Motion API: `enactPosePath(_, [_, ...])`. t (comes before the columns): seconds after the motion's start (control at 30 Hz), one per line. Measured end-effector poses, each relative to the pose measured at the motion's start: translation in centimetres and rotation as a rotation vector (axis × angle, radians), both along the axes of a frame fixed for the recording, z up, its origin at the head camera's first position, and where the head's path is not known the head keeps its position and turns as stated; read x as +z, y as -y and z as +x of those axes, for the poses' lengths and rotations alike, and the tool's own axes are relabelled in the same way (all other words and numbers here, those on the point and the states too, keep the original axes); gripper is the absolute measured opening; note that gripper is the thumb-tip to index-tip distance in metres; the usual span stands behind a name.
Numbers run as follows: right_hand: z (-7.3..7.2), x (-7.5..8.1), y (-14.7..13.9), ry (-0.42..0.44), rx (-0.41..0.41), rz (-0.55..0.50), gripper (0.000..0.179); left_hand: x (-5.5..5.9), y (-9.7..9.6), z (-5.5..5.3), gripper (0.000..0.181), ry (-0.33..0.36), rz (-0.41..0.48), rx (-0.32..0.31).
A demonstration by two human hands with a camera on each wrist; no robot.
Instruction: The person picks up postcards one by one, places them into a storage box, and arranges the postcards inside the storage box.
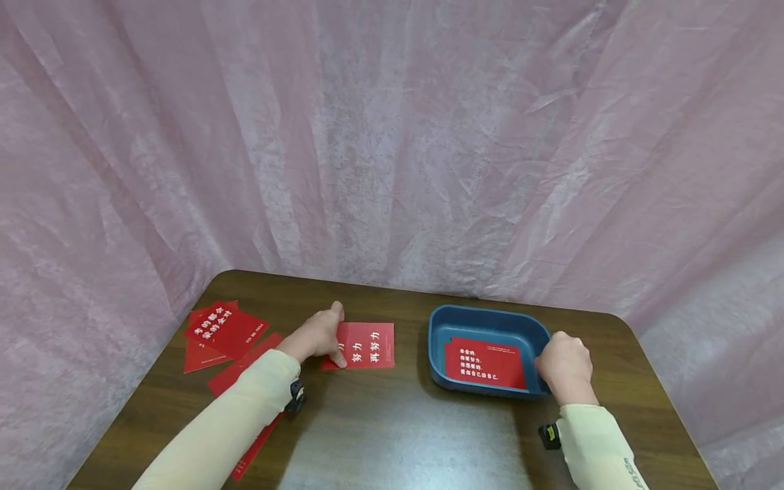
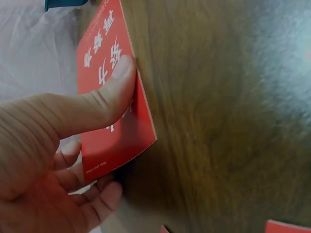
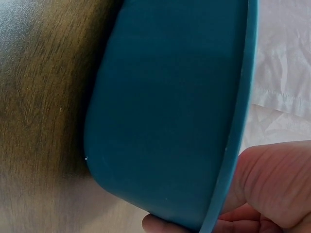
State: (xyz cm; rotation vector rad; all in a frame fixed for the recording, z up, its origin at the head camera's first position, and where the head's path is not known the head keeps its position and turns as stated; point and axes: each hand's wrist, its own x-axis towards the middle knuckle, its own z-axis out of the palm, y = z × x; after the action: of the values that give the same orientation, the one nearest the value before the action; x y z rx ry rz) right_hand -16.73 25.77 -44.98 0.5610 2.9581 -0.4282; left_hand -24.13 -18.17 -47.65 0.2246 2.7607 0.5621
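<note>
I am watching the left hand (image 1: pixel 315 338), whose fingers are nearly closing together, pinching a red card (image 1: pixel 375 346) to the left of the tray (image 1: pixel 484 318). The thumb is lying on the printed face and the other fingers are partly hiding behind, so I cannot tell whether the whole card is leaving the table (image 1: pixel 392 442). The right hand (image 1: pixel 566 367) is gripping the tray at its right end, with the fingers curling round the rim. Inside the tray, a small stack (image 1: pixel 490 366) of red cards is lying a little unevenly. In my opinion, because the thumb is holding so near to the card's edge, a weak pinch could be letting it slip, and a too strong one could be creasing it. The tray's wall is standing higher than the stack, so a low carry could be catching there. If the right hand is pulling hard, the tray could be tipping. Farther left of the tray, loose cards (image 1: pixel 235 333) are lying overlapped; the left sleeve (image 1: pixel 226 415) is partly covering some cards there and could be dragging them.
</note>
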Motion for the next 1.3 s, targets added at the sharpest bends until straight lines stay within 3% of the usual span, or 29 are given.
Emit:
enactPosePath(0.13, [0.1,0.0,0.0,-0.006,0.003,-0.004,0.04,-0.2,-0.4,0.1,0.094,-0.006,0.033,-0.003])
enactPosePath(0.37, [0.1,-0.1,0.0,-0.002,0.01,-0.013,0.042,-0.4,-0.6,0.5,0.084,-0.078,0.042,-0.022])
enactPosePath(0.6, [0.2,-0.2,0.0,-0.017,0.013,-0.008,0.039,-1.0,0.2,0.8,0.069,-0.085,0.236,0.045])
enactPosePath(0.77, [0.2,-0.1,0.0,-0.024,0.009,-0.01,0.038,-0.8,0.6,0.4,0.058,-0.171,0.297,0.051])
enactPosePath(0.9, [0.1,-0.1,0.0,-0.03,0.015,-0.004,0.038,0.0,0.8,0.2,0.053,-0.253,0.336,0.108])
enactPosePath(1.07, [0.0,-0.2,-0.1,-0.031,0.025,-0.008,0.038,1.8,0.6,-0.1,0.046,-0.317,0.409,0.187])
enactPosePath(1.3, [0.1,-0.2,-0.1,-0.031,0.026,-0.007,0.036,3.9,-0.8,-0.3,0.031,-0.315,0.553,0.182])
